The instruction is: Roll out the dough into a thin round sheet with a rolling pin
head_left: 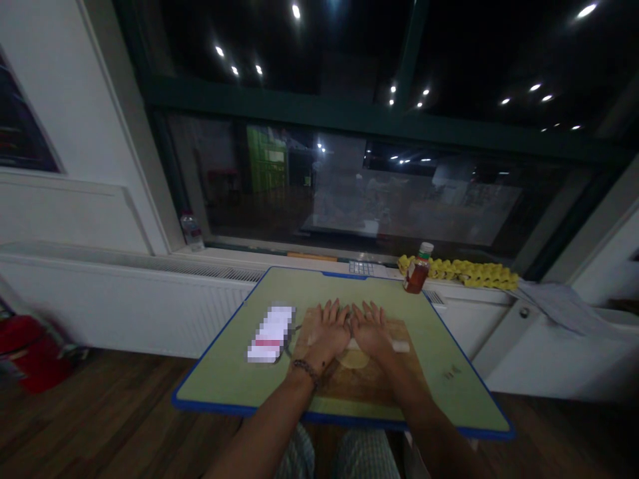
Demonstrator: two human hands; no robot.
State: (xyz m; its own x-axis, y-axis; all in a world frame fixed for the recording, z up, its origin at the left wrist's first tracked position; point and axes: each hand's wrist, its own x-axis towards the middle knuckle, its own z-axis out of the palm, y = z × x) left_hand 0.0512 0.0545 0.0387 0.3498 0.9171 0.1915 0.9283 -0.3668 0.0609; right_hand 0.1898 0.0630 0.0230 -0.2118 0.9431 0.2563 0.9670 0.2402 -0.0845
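Observation:
My left hand (330, 332) and my right hand (369, 331) lie side by side, palms down, with fingers stretched forward and apart. Under both palms is a pale rolling pin (401, 346), set crosswise; its right end sticks out past my right hand, and its middle is mostly covered. A flat, round piece of pale dough (354, 360) shows just on the near side of the pin, between my wrists. The dough rests on a wooden board (344, 389). My hands hide the far part of the dough.
The board lies on a light green table (219, 372) with a blue edge. Left of it is a phone-shaped lit screen (272, 334), pixelated. A bottle of reddish-brown contents (417, 271) stands at the back right, before yellow egg trays (469, 274). A radiator (150, 313) runs behind.

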